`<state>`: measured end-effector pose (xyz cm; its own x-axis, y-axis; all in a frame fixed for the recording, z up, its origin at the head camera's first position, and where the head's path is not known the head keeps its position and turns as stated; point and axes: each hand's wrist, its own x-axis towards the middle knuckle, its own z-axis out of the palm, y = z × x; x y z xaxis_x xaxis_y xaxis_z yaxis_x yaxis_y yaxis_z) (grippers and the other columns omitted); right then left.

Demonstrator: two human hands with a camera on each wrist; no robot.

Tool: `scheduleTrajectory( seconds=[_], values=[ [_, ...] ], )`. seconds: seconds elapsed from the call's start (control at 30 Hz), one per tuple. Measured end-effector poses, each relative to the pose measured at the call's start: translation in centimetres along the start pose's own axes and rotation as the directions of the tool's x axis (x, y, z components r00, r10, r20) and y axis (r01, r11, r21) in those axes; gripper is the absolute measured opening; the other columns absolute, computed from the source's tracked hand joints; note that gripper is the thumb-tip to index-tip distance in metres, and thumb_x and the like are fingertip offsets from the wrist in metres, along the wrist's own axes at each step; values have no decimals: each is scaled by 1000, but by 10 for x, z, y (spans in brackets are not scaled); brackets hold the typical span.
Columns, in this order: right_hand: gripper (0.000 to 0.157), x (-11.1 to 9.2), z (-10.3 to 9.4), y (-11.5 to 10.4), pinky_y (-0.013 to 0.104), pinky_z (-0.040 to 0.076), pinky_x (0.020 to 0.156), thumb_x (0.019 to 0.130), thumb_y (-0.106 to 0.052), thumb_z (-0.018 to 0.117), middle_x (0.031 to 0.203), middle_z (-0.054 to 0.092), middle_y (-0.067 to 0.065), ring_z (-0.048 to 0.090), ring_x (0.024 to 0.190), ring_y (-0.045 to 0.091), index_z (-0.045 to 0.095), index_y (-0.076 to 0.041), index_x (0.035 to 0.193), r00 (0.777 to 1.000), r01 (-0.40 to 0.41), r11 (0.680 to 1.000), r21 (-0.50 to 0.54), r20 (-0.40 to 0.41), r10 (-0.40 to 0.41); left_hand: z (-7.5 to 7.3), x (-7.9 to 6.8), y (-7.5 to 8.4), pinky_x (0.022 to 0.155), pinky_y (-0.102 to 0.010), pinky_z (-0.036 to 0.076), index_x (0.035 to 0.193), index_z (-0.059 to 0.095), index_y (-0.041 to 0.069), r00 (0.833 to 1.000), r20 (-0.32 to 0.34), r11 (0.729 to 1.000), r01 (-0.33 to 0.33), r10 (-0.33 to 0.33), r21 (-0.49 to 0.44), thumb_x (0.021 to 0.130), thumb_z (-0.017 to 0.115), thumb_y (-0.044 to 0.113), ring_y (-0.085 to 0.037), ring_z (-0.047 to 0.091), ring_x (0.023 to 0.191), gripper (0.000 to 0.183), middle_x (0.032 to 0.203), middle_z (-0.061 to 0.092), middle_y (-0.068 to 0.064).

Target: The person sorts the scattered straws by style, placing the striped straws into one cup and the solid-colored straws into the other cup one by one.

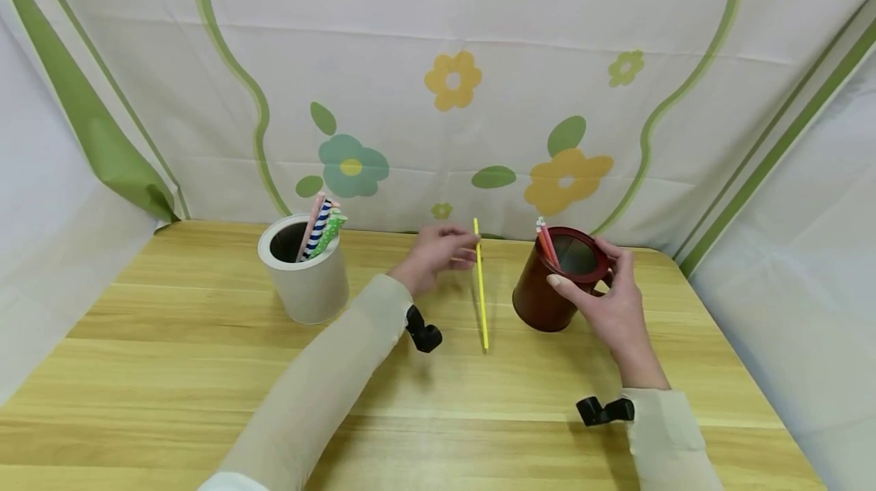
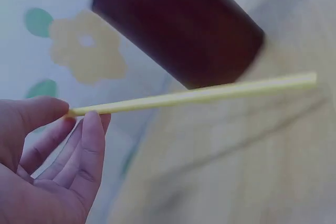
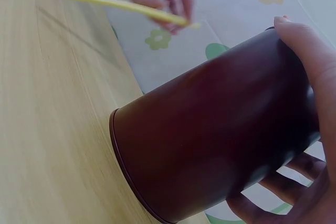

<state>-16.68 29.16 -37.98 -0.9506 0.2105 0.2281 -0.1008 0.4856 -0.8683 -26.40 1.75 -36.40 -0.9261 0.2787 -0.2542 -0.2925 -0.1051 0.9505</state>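
Note:
My left hand (image 1: pixel 438 254) pinches a thin yellow straw (image 1: pixel 482 293) near its upper end, between thumb and fingertips. In the left wrist view the straw (image 2: pixel 210 94) slants across, its far end sticking out free above the table. My right hand (image 1: pixel 612 297) grips a dark red canister (image 1: pixel 544 297), thumb at the front and fingers round the far side. The right wrist view shows the thumb by the rim of the canister (image 3: pixel 210 124). Several thin red sticks (image 1: pixel 546 240) with pale ends lean inside it.
A white canister (image 1: pixel 311 289) stands on the left of the wooden table (image 1: pixel 171 369), holding pink, blue-striped and green-dotted rolled sticks (image 1: pixel 320 232). Behind the table hangs a flowered curtain (image 1: pixel 397 65). Each wrist carries a small black mount (image 1: pixel 423 331).

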Motion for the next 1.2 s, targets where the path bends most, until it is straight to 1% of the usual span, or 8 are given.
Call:
scheduleTrajectory(
  seconds=[0.17,0.23,0.4,0.53,0.7,0.87,1.03,1.2],
  values=[
    [95,0,0,0,6,50,86,90,-28,90,159,50,4,57,133,26,32,-25,165,1000,-1,1000,1,3,1,-2,-11,31,96,-37,64,119,68,2,997,24,995,-70,72,-64,105,72,14,-17,75,89,19,108,75,-13],
    [95,1,0,0,6,49,86,90,-28,90,159,50,4,57,134,27,32,-26,165,1000,-1,1000,1,2,1,-2,-16,42,91,-31,65,121,68,1,996,20,991,-90,92,-97,105,72,13,-18,76,91,20,103,75,-10],
    [96,3,1,1,6,49,86,90,-29,90,161,49,5,56,138,32,31,-26,165,1000,-2,1000,-1,4,2,-1,-28,67,89,-28,65,137,65,-2,993,28,983,-114,119,-141,105,71,11,-23,78,99,35,104,75,-10],
    [97,4,2,1,6,49,86,89,-30,91,161,49,6,56,139,34,31,-25,165,1000,-2,1000,1,10,2,-3,-34,81,92,-29,65,140,66,1,992,25,979,-116,121,-166,105,71,11,-26,78,104,37,103,77,-8],
    [96,4,3,0,6,48,86,89,-31,90,160,49,5,57,138,34,31,-25,165,1000,-3,1000,-4,7,3,-6,-42,92,94,-30,64,140,66,0,988,15,971,-150,155,-188,106,70,11,-23,78,100,36,100,77,-7],
    [96,4,4,-1,6,48,85,90,-31,90,161,49,7,56,139,35,30,-23,165,1000,0,1000,-5,10,0,-10,-49,98,90,-28,65,135,67,0,985,0,967,-169,172,-191,106,70,11,-16,79,89,32,100,77,-6],
    [96,3,3,-1,5,48,85,90,-30,89,161,49,8,56,139,37,30,-23,165,1000,4,1000,-1,13,-4,-14,-54,101,89,-28,65,129,70,1,983,-35,965,-184,180,-187,105,71,11,-15,79,87,26,100,77,-7],
    [96,3,3,-1,5,48,85,91,-30,89,162,48,9,55,140,38,29,-25,166,1000,4,1000,2,17,-4,-15,-58,105,92,-29,65,131,70,0,982,-63,964,-189,180,-186,104,73,12,-16,80,88,30,100,78,-8]
  ],
)
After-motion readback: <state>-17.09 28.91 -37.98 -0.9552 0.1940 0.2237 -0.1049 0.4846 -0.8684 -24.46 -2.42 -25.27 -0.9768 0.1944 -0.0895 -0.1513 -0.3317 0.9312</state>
